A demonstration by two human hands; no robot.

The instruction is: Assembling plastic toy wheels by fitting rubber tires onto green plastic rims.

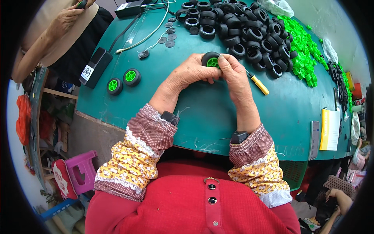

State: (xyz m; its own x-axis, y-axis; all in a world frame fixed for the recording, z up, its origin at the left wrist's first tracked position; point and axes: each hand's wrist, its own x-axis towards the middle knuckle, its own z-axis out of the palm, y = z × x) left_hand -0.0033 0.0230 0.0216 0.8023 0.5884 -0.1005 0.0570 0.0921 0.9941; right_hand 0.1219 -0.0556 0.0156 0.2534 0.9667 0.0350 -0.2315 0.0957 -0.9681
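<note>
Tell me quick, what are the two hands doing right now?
Left hand: closed, holding a wheel.
Right hand: closed, holding the same wheel at its edge.

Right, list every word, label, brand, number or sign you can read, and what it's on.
I don't copy out wording or digits.
Left black box: large white label, legible number, unquoted.
Upper black box: small white label, too small to read.
Black tyres: pale sidewall lettering, too small.
Yellow-and-white booklet: any print too small.
Held wheel: none readable.
</note>
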